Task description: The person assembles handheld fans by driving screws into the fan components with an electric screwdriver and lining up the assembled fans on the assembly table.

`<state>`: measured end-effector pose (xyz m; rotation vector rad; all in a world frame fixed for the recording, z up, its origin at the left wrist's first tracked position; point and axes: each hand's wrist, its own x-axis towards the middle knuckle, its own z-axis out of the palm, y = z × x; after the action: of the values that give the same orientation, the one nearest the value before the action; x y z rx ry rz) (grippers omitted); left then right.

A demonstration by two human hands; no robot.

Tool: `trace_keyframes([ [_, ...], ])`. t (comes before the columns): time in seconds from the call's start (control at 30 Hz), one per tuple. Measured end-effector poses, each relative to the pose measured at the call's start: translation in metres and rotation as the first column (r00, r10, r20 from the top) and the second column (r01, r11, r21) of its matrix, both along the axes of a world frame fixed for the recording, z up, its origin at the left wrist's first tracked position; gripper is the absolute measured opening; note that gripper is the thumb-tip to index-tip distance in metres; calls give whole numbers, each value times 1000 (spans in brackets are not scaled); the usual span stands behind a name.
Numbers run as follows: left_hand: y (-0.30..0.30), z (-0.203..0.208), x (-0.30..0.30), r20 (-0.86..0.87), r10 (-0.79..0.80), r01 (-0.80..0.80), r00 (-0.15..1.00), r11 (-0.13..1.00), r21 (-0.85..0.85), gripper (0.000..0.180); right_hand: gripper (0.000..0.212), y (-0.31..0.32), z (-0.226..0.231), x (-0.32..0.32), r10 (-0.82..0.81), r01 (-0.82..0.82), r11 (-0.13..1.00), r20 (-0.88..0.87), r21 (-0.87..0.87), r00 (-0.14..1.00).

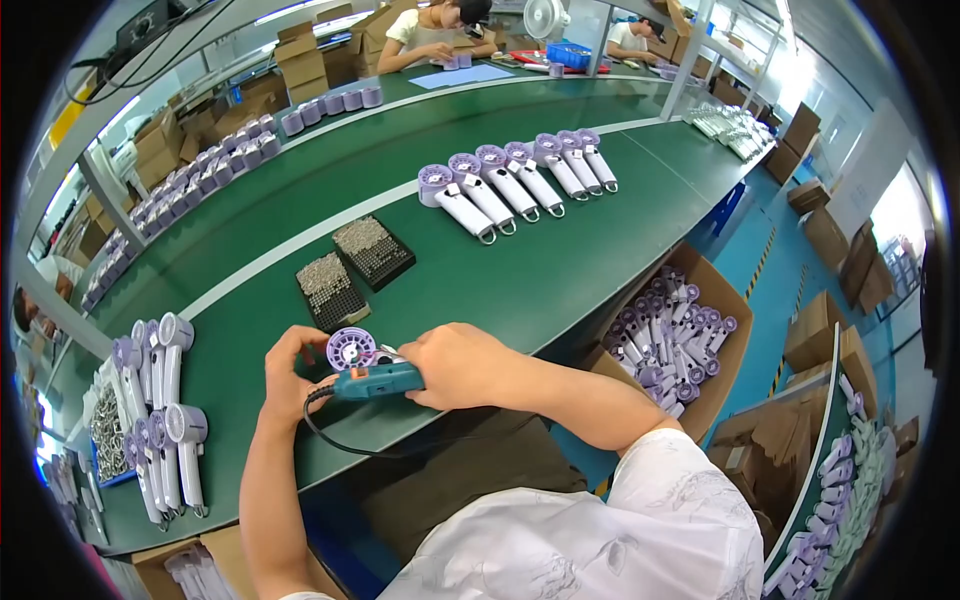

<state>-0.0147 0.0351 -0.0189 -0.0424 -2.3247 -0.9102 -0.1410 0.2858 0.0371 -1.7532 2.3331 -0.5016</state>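
My left hand [290, 375] grips a small handheld fan by its round purple head [350, 347], close to the table's near edge. The fan's face is turned up, and the rest of its body is mostly hidden behind the hand and tool. In my right hand [458, 366] is a teal electric screwdriver [378, 382], lying almost level across the near side of the fan. A black cord runs from its left end and loops below. Reddish wires show between the fan head and my right fingers. Whether the screwdriver's tip touches the fan cannot be made out.
Beyond my hands lie two black trays of screws [332, 290] [373, 250]. White-and-purple fans [490, 185] form a row farther off; others [185, 425] stand at left. A cardboard box [728, 372] of fans is right. Co-workers [440, 40] sit across the green table [480, 290].
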Motion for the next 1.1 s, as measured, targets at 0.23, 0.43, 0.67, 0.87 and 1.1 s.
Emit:
trace_keyframes([
  [0.23,-9,-7,16,9,90,-90,996,980,175,21,40,100,28,-93,-477,490,775,138,-399,868],
  [0.43,-4,-14,-4,20,88,-90,996,984,153,15,49,229,26,-286,-891,788,453,-228,-416,392],
  [0.67,-10,-23,1,42,248,-250,968,966,62,19,42,242,3,-442,-964,957,266,-41,-120,263],
  [0.87,-6,-23,-4,86,286,-289,954,957,23,19,39,214,-4,-486,-930,915,368,-56,-165,364],
  [1.1,1,-16,-12,79,290,-287,954,957,-52,20,41,194,-6,-508,-910,902,414,-49,-124,411],
])
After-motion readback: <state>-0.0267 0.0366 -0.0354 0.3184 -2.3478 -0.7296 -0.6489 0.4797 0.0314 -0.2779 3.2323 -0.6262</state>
